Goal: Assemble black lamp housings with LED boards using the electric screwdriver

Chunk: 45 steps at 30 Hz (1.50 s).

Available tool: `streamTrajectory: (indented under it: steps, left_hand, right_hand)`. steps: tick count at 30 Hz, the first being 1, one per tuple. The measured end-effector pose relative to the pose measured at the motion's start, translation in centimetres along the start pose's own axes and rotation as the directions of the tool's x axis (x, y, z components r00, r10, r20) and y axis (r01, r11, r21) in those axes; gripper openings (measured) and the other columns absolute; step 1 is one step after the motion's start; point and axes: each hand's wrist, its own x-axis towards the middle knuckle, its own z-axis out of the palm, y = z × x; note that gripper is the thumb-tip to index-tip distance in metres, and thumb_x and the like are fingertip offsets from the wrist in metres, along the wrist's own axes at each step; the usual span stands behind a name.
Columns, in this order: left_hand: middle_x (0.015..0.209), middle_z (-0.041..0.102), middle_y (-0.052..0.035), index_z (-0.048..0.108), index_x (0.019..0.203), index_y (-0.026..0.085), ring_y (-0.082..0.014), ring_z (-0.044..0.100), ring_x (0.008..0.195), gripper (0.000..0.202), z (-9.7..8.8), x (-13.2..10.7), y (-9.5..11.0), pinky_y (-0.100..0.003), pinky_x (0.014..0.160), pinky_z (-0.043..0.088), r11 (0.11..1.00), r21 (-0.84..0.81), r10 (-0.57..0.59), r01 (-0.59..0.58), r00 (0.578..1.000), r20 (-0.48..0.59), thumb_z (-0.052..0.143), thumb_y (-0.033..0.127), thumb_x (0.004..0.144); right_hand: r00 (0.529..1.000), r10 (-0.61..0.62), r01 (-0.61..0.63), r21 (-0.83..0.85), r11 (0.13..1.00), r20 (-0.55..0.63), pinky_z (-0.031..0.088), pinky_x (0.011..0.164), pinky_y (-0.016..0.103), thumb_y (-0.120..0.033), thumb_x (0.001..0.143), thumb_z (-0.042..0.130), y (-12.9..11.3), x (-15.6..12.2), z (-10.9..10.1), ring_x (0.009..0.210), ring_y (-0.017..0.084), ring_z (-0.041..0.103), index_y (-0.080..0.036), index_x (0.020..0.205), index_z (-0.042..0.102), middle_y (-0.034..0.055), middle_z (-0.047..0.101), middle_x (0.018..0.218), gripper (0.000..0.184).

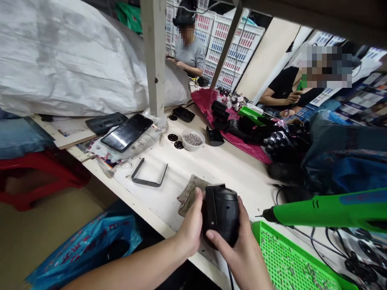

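A black rounded plastic device [226, 215] is held upright between my two hands over the table's near edge. It has a flat dark strip with a small screw along its left side. My left hand [193, 225] presses against that side, thumb up. My right hand [238, 245] wraps round the right side, its thumb lying across the front. Behind the device lies a folded grey-brown cloth [191, 192]. To the left, a dark U-shaped bracket [148, 183] rests on the table. A cable hangs below the device.
A green electric screwdriver [317, 211] juts in from the right, above a green basket of screws [272, 257]. Farther back are a bowl of small metal parts [192, 140], black discs [179, 145] and a phone [127, 132]. A white post [153, 60] rises behind. Two people sit beyond.
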Motion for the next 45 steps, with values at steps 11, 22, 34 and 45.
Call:
streamTrajectory:
  steps: [11,22,34,45]
  left_hand:
    - [0.098,0.074,-0.0103,0.072,0.102,0.013,-0.0280,0.064,0.104,0.067,0.0,1.2,0.1,-0.038,0.097,0.044,0.995,0.076,0.070,-0.066,0.996,-0.059,0.039,0.069,0.086]
    - [0.070,0.071,-0.0120,0.071,0.089,0.010,-0.0286,0.068,0.078,0.078,-0.3,2.1,2.3,-0.037,0.075,0.051,0.917,-0.126,-0.387,0.378,0.920,-0.059,0.031,0.077,0.082]
    - [0.076,0.073,-0.0113,0.068,0.088,0.011,-0.0259,0.070,0.075,0.071,-1.6,1.9,3.2,-0.037,0.077,0.051,0.885,-0.109,-0.450,0.453,0.891,0.058,0.033,0.073,0.084]
    - [0.075,0.074,-0.0118,0.069,0.097,0.009,-0.0287,0.070,0.082,0.070,-1.4,2.0,2.2,-0.039,0.082,0.050,0.899,-0.093,-0.428,0.428,0.904,0.027,0.039,0.071,0.084]
  right_hand:
    - [1.000,-0.006,0.005,0.090,0.996,0.009,0.051,0.087,0.053,-0.060,0.074,0.061,0.2,-0.6,-0.1,0.114,0.036,0.059,-0.023,0.148,0.019,0.0192,0.049,0.139,0.093]
    - [0.967,0.086,-0.182,0.418,0.890,0.239,0.052,0.091,0.044,-0.053,0.074,0.066,1.2,1.9,-3.7,0.116,0.030,0.058,-0.022,0.134,0.047,0.0138,0.061,0.128,0.070]
    - [1.000,0.016,-0.021,-0.280,0.960,-0.018,0.051,0.079,0.048,-0.063,0.073,0.058,1.8,7.2,-3.1,0.103,0.038,0.063,-0.011,0.144,0.030,0.0230,0.060,0.122,0.093]
    - [0.965,-0.260,0.225,-0.593,0.774,0.026,0.052,0.082,0.045,-0.041,0.089,0.042,3.9,7.1,-0.9,0.111,0.035,0.061,-0.004,0.146,0.019,0.0275,0.050,0.134,0.072]
